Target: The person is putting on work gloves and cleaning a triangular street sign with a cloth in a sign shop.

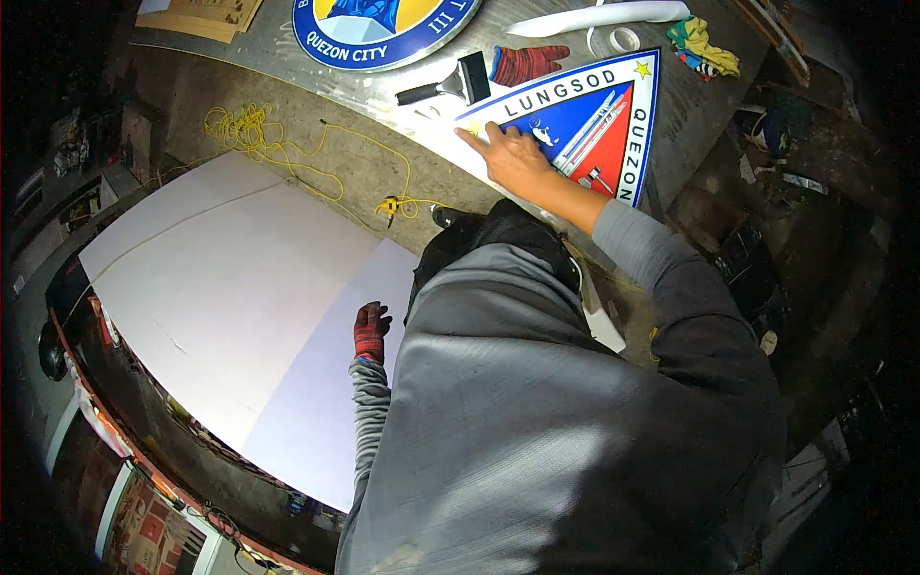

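Note:
My bare right hand rests on a triangular emblem sign in blue, red and white. Its index finger is stretched out and touches the sign's left corner by a yellow star; no held thing shows in the hand. My left hand, in a red and black work glove, hangs by my side above a large white sheet. Its fingers are apart, slightly bent, and hold nothing visible. Beyond the sign's left corner lies a black wide-bladed squeegee, with a loose red glove next to it.
A round blue-rimmed sign lies farther back on the grey worktable. Along its far right are a white roll, a tape roll and a colourful rag. Yellow cord lies tangled on the floor.

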`<state>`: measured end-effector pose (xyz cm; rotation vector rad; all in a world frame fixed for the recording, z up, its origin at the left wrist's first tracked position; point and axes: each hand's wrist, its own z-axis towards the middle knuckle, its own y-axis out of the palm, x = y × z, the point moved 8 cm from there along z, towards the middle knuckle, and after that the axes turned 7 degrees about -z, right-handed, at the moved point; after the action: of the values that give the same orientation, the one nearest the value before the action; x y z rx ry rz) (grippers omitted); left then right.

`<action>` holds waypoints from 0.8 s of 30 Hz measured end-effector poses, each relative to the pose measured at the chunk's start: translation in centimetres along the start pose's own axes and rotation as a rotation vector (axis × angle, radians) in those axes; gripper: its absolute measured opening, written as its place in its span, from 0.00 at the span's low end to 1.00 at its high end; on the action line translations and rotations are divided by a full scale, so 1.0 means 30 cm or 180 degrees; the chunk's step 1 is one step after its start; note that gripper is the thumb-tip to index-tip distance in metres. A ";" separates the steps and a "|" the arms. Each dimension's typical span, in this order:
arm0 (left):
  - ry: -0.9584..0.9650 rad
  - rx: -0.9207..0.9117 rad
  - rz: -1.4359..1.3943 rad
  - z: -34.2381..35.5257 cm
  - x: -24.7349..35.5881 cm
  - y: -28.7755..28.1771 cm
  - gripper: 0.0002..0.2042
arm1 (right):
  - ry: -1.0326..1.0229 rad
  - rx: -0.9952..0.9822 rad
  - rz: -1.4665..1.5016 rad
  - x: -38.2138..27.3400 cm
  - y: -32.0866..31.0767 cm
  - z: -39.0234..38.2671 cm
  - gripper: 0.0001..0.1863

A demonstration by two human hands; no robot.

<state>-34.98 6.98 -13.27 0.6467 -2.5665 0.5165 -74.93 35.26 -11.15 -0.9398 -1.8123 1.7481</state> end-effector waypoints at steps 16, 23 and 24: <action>0.0385 0.0044 0.0081 0.105 -0.100 -0.080 0.18 | -0.0006 -0.0080 0.0098 -0.045 -0.033 -0.033 0.39; 0.0673 0.0134 -0.0232 0.166 -0.244 -0.131 0.15 | -0.0519 -0.0091 0.0924 -0.328 -0.146 -0.008 0.18; 0.0800 0.0211 -0.0489 0.164 -0.256 -0.147 0.16 | -0.0676 -0.0201 0.0993 -0.388 -0.146 0.012 0.16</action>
<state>-28.20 3.86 -20.10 0.7445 -2.2532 0.5927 -68.14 26.65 -5.27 -1.1520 -1.9452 2.0567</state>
